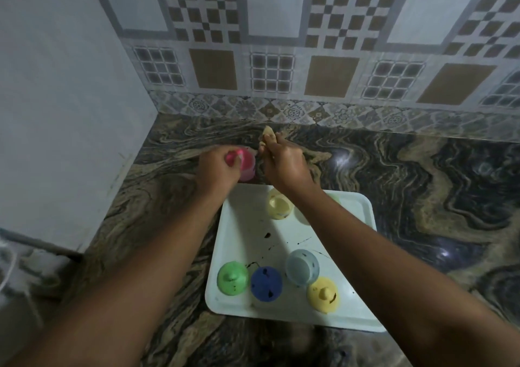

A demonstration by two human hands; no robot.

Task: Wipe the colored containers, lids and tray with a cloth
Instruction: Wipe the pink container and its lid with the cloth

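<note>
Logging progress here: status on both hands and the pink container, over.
Left hand grips pink container beyond tray. Right hand holds cloth. Tray stained; nothing in the way.

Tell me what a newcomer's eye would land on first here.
The left hand grips a pink container and the right hand a yellowish cloth, past the far edge of the white tray. Dark spatters mark it, and a green lid, blue lid and yellow lid line its near edge.
</note>
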